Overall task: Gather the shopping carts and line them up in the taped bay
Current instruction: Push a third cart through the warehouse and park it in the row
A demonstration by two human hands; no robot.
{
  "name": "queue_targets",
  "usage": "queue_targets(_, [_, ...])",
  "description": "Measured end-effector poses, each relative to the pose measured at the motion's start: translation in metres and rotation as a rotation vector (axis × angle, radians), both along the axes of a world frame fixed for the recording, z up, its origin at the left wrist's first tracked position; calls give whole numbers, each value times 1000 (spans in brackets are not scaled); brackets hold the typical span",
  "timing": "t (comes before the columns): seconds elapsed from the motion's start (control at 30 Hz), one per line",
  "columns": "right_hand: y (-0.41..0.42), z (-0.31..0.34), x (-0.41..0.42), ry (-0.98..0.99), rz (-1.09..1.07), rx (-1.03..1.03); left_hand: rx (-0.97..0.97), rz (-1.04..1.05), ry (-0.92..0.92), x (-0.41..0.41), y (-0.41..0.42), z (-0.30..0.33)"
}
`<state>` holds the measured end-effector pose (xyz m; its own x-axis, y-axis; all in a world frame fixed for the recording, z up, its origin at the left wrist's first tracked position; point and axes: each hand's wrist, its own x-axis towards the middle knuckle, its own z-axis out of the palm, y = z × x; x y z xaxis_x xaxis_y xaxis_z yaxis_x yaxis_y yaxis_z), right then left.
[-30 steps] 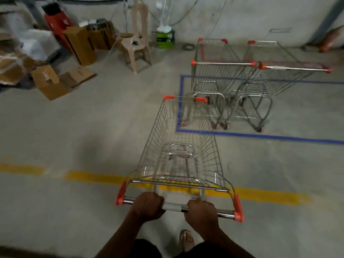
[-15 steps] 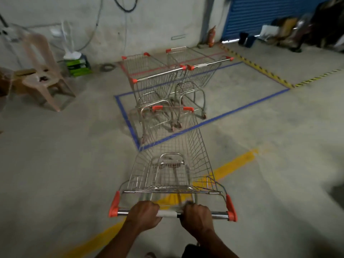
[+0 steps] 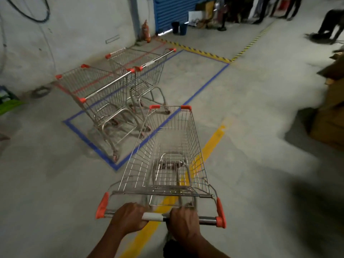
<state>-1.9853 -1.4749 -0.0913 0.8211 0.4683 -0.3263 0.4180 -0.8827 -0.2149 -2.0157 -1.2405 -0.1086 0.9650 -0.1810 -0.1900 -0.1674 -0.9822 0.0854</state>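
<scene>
A wire shopping cart [image 3: 167, 151] with orange corner caps stands right in front of me on the concrete floor. My left hand [image 3: 128, 218] and my right hand [image 3: 184, 224] both grip its handle bar, one on each side of the white label. The cart's front end reaches over the near blue tape line of the taped bay [image 3: 210, 84]. Inside the bay, at its left end, two more carts stand side by side: the nearer cart [image 3: 96, 90] and the farther cart [image 3: 143, 71].
A yellow floor line [image 3: 208, 146] runs under my cart. Cardboard boxes [image 3: 331, 116] sit at the right. A blue roller shutter [image 3: 178, 10], a fire extinguisher [image 3: 146, 32] and black-yellow hazard tape [image 3: 243, 49] lie beyond the bay. A person's legs [image 3: 327, 25] show far right.
My view and the cart have swung to the right; the two parked carts now lie to the left, and my cart's front has come over the bay's near tape line.
</scene>
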Motion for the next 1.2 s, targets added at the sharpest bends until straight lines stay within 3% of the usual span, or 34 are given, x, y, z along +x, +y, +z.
queue_targets(0.27, [56, -3, 39, 48, -111, -12, 96, -170, 28, 78, 58, 5])
queue_targets(0.37, [73, -2, 54, -45, -147, 1, 114, -200, 55, 109, 74, 2])
queue_targets(0.5, [89, -11, 76, -54, -310, -32, 113, -253, 105, 148, 89, -3])
queue_targets(0.73, [114, 13, 105, -61, -407, -115, 115, -359, 113, 209, 106, -5])
queue_targets(0.9, [126, 0, 134, -104, -479, -145, 212, -416, 142, 250, 102, 14])
queue_targets(1.2, [70, -17, 204, -198, -566, -183, 97, -416, 151, 316, 42, 28])
